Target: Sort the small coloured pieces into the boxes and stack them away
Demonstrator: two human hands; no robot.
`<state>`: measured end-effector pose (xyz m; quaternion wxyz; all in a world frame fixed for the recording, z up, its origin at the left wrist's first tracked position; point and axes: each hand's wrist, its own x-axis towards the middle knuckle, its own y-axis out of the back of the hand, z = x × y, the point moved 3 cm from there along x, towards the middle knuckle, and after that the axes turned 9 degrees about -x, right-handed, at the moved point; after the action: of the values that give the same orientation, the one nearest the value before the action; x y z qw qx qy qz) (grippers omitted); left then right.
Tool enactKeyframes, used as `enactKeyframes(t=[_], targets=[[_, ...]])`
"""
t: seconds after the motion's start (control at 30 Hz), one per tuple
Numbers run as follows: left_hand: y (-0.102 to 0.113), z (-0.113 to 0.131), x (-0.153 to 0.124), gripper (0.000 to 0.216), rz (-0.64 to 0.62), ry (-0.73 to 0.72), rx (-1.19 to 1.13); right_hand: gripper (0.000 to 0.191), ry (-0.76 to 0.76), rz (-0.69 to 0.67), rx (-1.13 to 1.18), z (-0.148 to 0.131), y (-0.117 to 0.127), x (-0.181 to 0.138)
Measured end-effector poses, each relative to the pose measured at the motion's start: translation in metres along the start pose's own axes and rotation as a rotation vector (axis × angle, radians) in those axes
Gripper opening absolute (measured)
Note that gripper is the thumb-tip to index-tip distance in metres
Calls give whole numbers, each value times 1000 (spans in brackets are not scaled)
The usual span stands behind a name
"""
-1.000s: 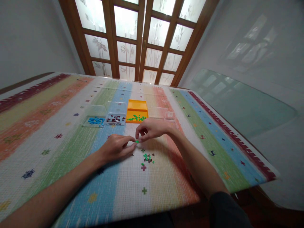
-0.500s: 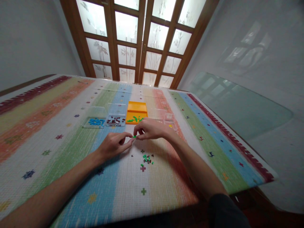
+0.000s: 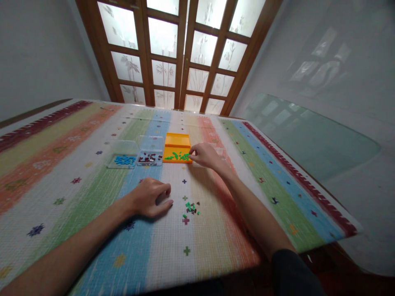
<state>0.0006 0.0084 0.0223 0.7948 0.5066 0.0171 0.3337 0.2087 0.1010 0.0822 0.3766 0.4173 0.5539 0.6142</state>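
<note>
My left hand rests on the tablecloth with its fingers curled and the thumb held apart from them. Nothing shows in its gap. At the right edge of an orange box, my right hand has thumb and forefinger pinched together. Whatever lies between those fingertips is too small to make out. Small green pieces lie scattered in the box, close to the right fingertips. A small pile of green and dark brown pieces sits on the cloth, to the right of my left hand.
Left of the orange box stand a clear box of dark brown pieces and a clear box of blue pieces, lids up. Another clear box is partly hidden behind my right hand. A striped tablecloth covers the table.
My hands have parted from around a small green piece. The right moved forward and right to the orange box; the left dropped slightly toward me, its thumb and fingers farther apart.
</note>
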Motion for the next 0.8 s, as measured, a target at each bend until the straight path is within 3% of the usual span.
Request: enactKeyframes(t=[0.27,0.43,0.57,0.8], targets=[[-3,3,0,17,-106,20,-2,30,-36,-41,-28,3,-18,5],[-4,3,0,16,-137,34,-29,32,-26,-29,-40,-1,-9,2],[-5,4,0,15,-134,44,-59,28,111,-76,-12,-12,7,-5],[-6,8,3,12,-105,48,-129,22,360,-277,52,-38,19,-21]])
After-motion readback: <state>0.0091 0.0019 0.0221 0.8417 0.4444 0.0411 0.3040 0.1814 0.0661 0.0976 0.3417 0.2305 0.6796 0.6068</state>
